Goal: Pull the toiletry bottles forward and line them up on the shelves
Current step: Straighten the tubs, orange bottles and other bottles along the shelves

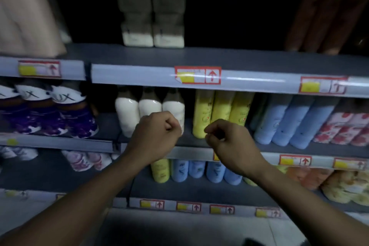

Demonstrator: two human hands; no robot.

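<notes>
On the middle shelf (187, 141) stand three white bottles (127, 112) with dark caps, three yellow bottles (219, 110) to their right, then several blue bottles (295, 120). My left hand (159, 132) is a closed fist in front of the rightmost white bottle and covers its lower part. My right hand (225, 140) is curled shut in front of the yellow bottles' bases. I see nothing held in either hand. Two pale bottles (152, 10) stand far back on the dim top shelf (199, 56).
Purple and white bottles (54, 114) fill the middle shelf's left end, floral packs (347, 130) its right end. The lower shelf carries yellow and blue bottles (191, 171) and orange sponges (343, 185). Price tags (197, 75) line the shelf edges. Dark brown bottles (327, 16) stand top right.
</notes>
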